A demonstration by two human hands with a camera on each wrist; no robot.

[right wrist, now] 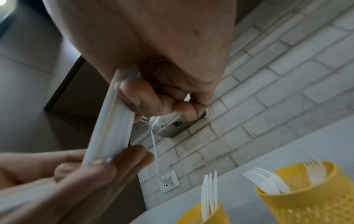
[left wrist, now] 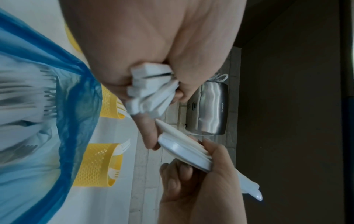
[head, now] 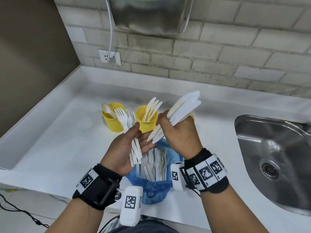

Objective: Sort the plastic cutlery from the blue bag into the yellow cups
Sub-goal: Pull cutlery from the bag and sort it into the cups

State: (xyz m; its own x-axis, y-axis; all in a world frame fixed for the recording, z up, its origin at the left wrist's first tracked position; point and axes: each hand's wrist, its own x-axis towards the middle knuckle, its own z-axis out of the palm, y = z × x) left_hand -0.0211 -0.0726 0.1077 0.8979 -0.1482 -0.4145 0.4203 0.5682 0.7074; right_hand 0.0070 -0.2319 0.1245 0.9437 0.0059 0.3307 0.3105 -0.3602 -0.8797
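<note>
Left grip: the left hand (head: 125, 149) lies palm up, thumb folded over a bundle of white forks (head: 130, 132), tines pointing toward 12 o'clock. Right grip: the right hand (head: 180, 132) is closed in a fist round a bundle of white knives (head: 182, 109), blades fanning toward 1 o'clock, handle ends pointing toward 7 o'clock and touching the left fingers (head: 148, 145). The right wrist view confirms the fingers curled round the knife handles.

The blue bag (head: 149, 190) sits open on the white worktop (head: 58, 140), directly below both hands at 6 o'clock, with more white cutlery lying inside.

Yellow cups stand beyond the hands. The left cup (head: 111, 121), at 11 o'clock from the hands, holds a spoon (head: 107, 109). The middle cup (head: 146, 121), at 12 o'clock, holds several knives, upright and leaning. A third cup (right wrist: 310, 197) is mostly hidden behind the right hand in the head view; the right wrist view shows forks standing in it.

A steel sink (head: 276, 157) is set into the worktop at 3 o'clock. A wall socket (head: 109, 57) with a white cable sits at 11 o'clock on the tiled wall.
</note>
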